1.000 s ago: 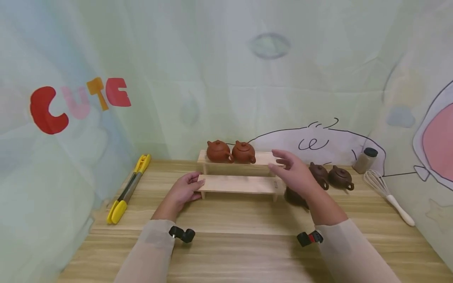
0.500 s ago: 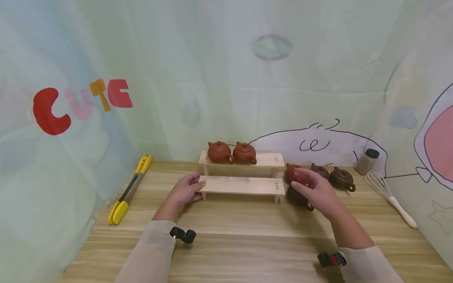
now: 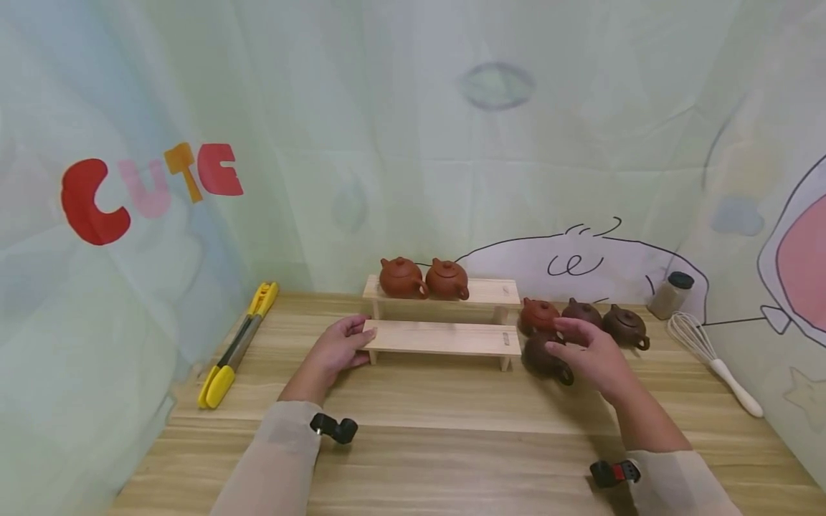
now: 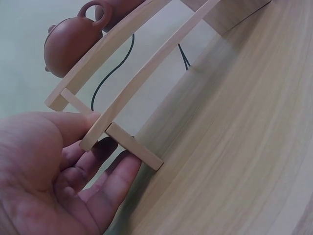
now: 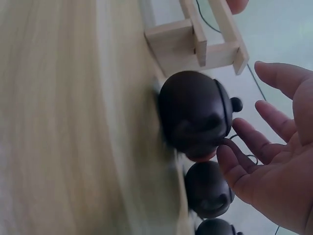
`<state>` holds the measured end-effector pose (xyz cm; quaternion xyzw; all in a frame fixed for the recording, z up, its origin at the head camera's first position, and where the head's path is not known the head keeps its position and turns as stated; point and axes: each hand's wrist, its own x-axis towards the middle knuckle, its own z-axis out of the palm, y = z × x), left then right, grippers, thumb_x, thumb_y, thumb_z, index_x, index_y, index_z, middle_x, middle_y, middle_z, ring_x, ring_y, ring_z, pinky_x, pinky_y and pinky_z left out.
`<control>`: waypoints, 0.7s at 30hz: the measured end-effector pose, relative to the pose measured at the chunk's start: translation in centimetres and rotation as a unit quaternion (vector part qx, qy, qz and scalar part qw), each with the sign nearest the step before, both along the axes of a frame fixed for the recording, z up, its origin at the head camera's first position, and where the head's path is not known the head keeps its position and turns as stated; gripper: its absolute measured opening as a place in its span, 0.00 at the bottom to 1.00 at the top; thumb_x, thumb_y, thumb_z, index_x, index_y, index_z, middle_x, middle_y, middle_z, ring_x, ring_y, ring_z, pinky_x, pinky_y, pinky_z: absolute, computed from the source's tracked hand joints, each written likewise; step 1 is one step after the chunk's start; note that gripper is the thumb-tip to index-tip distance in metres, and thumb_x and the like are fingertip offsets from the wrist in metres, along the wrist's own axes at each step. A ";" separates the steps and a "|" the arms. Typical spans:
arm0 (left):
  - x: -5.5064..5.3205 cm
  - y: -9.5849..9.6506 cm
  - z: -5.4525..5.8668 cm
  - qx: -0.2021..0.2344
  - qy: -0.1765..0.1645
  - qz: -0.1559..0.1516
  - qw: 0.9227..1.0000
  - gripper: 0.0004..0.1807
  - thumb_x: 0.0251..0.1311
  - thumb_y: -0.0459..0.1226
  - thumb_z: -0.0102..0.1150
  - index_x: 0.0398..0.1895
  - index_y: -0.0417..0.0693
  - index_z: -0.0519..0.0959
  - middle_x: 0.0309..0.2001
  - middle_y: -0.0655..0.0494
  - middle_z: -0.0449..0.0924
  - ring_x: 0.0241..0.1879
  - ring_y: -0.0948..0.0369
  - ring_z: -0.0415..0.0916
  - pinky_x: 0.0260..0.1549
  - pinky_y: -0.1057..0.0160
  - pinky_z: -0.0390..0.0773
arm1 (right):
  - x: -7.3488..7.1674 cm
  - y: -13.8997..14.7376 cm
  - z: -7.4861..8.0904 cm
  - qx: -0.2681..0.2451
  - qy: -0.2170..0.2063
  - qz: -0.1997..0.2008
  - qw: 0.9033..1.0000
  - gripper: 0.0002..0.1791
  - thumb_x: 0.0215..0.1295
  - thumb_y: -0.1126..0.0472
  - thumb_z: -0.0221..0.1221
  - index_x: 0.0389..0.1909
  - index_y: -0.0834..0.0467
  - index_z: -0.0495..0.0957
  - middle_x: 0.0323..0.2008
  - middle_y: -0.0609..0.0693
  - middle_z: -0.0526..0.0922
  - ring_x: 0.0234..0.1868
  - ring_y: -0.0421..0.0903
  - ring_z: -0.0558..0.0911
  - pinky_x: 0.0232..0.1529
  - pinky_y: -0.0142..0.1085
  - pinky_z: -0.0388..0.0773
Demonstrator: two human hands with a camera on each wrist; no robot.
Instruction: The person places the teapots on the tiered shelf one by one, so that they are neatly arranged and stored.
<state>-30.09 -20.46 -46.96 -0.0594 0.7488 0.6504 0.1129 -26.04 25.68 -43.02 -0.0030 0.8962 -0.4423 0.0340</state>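
Note:
My left hand [image 3: 337, 344] pinches the left end of the two-tier wooden stand [image 3: 442, 337], thumb on the lower board and fingers underneath, as the left wrist view shows. Two reddish-brown teapots [image 3: 401, 277] sit side by side on the upper tier; the lower board is bare. At the stand's right end, my right hand [image 3: 595, 356] hovers with spread fingers beside a dark brown teapot [image 5: 195, 113]. Its fingertips are close to that pot's lid in the right wrist view. Behind this pot stand a reddish teapot [image 3: 538, 315] and two more dark teapots [image 3: 623, 327].
On the table's left lie yellow-ended tongs [image 3: 237, 345]. At the right back stand a jar [image 3: 671, 295] with a dark lid and, in front of it, a whisk [image 3: 714, 364] with a white handle. A printed cloth [image 3: 361, 179] closes off the back and sides.
My right hand has drawn away from the upper tier, rightward and down to the front dark teapot, uncovering the reddish one behind. The left hand keeps its hold on the stand.

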 end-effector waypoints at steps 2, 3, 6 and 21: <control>0.0 0.0 0.0 -0.001 0.000 -0.001 1.000 0.32 0.80 0.40 0.57 0.82 0.43 0.63 0.77 0.39 0.69 0.64 0.49 0.80 0.54 0.52 0.89 | -0.2 0.3 -0.3 0.000 -0.010 0.002 1.000 0.41 0.71 0.41 0.68 0.78 0.55 0.68 0.79 0.62 0.69 0.78 0.66 0.68 0.73 0.67 0.71; 0.0 0.0 0.0 0.000 0.000 -0.001 1.000 0.32 0.80 0.40 0.57 0.82 0.43 0.63 0.77 0.39 0.69 0.63 0.49 0.80 0.54 0.52 0.89 | -0.2 0.4 -0.5 0.001 -0.015 0.003 1.000 0.41 0.71 0.41 0.69 0.78 0.55 0.68 0.79 0.63 0.69 0.78 0.66 0.67 0.73 0.67 0.70; 0.0 0.0 0.0 0.001 0.000 0.000 1.000 0.32 0.80 0.40 0.58 0.82 0.44 0.63 0.77 0.39 0.69 0.62 0.50 0.81 0.53 0.53 0.89 | -0.5 0.7 -1.1 0.011 -0.026 0.006 1.000 0.42 0.70 0.42 0.70 0.78 0.56 0.69 0.79 0.64 0.68 0.77 0.66 0.67 0.73 0.67 0.69; 0.1 0.0 0.0 -0.001 -0.003 0.001 1.000 0.33 0.80 0.41 0.58 0.83 0.45 0.63 0.77 0.40 0.69 0.66 0.48 0.79 0.56 0.49 0.88 | -0.3 0.9 -2.1 0.046 -0.047 0.024 0.998 0.50 0.66 0.42 0.73 0.81 0.58 0.62 0.78 0.71 0.65 0.75 0.69 0.69 0.70 0.65 0.74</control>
